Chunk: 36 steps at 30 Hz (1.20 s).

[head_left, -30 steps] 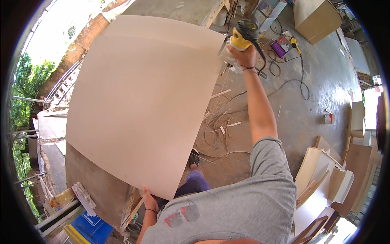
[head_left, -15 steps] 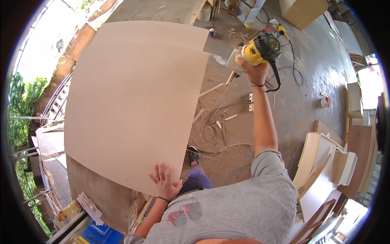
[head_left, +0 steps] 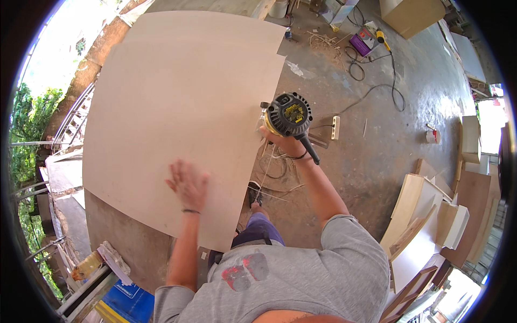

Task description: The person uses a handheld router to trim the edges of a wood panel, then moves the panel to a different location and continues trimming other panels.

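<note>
Brings the power tool [head_left: 291, 114], gripped in the right hand [head_left: 285, 142], to the pale board [head_left: 172, 102], within working reach. Shifts the left hand [head_left: 188, 185], with fingers spread, farther up.

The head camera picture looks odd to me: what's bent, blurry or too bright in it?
Head view: the board's edges bow under wide-lens distortion; head view: the left hand is smeared, probably motion blur, while the power tool in the right hand looks sharper; head view: daylight washes out the upper left, and glare whitens the floor at right.
</note>
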### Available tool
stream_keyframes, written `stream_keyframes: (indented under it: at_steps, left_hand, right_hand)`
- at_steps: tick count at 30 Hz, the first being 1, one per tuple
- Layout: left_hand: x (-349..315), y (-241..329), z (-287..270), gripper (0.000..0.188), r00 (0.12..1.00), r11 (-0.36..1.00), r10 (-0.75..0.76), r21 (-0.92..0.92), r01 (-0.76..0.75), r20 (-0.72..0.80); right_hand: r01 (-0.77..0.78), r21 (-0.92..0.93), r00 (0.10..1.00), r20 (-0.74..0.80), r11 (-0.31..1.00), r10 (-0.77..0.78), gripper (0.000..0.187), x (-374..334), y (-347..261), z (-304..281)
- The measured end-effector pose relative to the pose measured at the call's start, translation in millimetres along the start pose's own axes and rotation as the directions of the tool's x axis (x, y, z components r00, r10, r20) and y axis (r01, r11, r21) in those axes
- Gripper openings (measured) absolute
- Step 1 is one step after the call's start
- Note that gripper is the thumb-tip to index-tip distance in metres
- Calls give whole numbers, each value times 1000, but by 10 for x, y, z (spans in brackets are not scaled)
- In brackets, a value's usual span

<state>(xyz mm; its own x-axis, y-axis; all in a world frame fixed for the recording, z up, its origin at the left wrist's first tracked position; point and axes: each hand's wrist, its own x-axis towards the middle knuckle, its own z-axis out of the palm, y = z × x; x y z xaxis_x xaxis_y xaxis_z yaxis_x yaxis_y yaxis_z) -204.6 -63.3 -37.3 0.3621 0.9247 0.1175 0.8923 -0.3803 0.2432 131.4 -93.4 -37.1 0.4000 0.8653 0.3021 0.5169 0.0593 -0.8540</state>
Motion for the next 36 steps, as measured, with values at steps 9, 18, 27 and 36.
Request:
stream_keyframes:
  at_steps: [9, 18, 27, 36]
  left_hand:
    - [544, -310, -109, 75, 960, 941, -279, 192, 279, -28]
    - [529, -312, -126, 72, 966, 948, -259, 186, 259, -21]
    - [515, -296, -157, 72, 970, 954, -241, 175, 244, -38]
    - [518, -301, -125, 72, 970, 946, -240, 213, 244, -44]
  right_hand:
    - [10, -137, 999, 47, 991, -3, 31, 119, -6, -25]
    - [138, -50, 987, -70, 989, -142, 38, 782, -178, -261]
    - [151, -12, 970, -190, 989, -150, 44, 1614, 216, -456]
    - [171, -89, 954, -236, 981, -187, 47, 2153, 441, -597]
